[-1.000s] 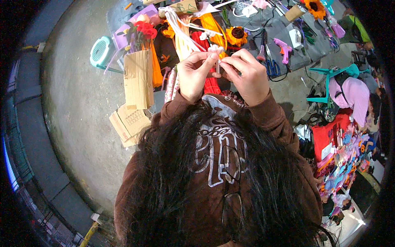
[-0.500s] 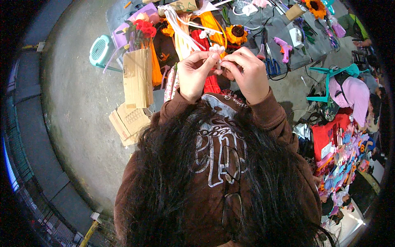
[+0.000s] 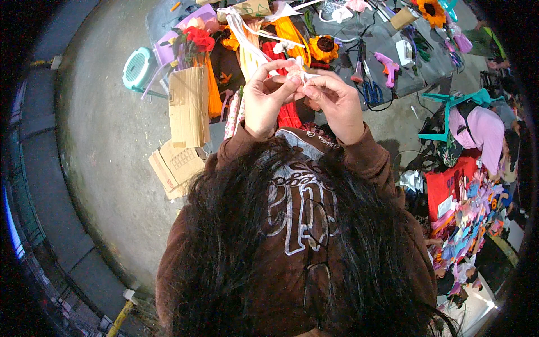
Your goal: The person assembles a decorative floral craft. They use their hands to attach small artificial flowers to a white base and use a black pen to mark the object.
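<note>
One small pale pink-and-white piece (image 3: 298, 68), pinched between the fingertips of left hand (image 3: 265, 100) and right hand (image 3: 339, 104), near an orange dark-centred sunflower (image 3: 324, 48), probably needs light, even pressure.

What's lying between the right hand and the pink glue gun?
In the head view, blue-handled scissors lie between the right hand and the pink glue gun, with a slim tool, its kind unclear, left of them.

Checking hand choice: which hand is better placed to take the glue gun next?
Probably the right hand: the glue gun lies to its right, farther from the left hand. Both hold the pale piece.
</note>
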The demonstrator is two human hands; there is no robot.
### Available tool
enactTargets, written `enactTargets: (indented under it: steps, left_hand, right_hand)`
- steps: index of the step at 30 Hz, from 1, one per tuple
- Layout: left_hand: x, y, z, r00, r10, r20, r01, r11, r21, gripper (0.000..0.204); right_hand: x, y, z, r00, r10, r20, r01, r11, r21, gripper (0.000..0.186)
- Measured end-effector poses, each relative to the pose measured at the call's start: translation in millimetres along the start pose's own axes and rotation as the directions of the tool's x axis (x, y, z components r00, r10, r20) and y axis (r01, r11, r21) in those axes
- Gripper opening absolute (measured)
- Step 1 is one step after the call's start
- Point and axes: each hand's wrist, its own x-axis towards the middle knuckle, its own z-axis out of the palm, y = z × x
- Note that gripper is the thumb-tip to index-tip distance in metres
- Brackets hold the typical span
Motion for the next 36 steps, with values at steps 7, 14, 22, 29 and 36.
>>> enactTargets:
  steps: [7, 14, 22, 29, 36]
  left_hand:
    - [1.1, 8.5, -3.3, 0.990, -0.117, 0.079, 0.121, 0.992, -0.044, 0.029]
    - [2.5, 7.6, -13.2, 0.975, -0.144, 0.171, 0.153, 0.988, -0.036, 0.022]
    - [2.5, 7.8, -13.2, 0.962, -0.136, 0.236, 0.131, 0.991, 0.036, 0.025]
    - [-0.9, 15.5, -9.9, 0.938, -0.222, 0.266, 0.252, 0.964, -0.081, 0.029]
    - [-0.4, 20.7, -11.9, 0.863, -0.281, 0.420, 0.370, 0.918, -0.145, 0.037]
  right_hand:
    - [1.1, -0.8, -9.2, 0.994, -0.047, 0.103, 0.062, 0.987, -0.146, 0.011]
    - [0.8, -2.5, -11.4, 0.991, 0.042, 0.131, -0.037, 0.999, -0.038, 0.008]
    - [-2.0, -0.7, -13.2, 0.994, 0.049, 0.102, -0.054, 0.997, 0.055, 0.009]
    - [-0.7, -0.1, -15.8, 0.987, -0.028, 0.160, 0.020, 0.999, 0.050, 0.009]
    - [-1.5, 5.4, -17.4, 0.964, 0.014, 0.264, -0.108, 0.933, 0.344, 0.009]
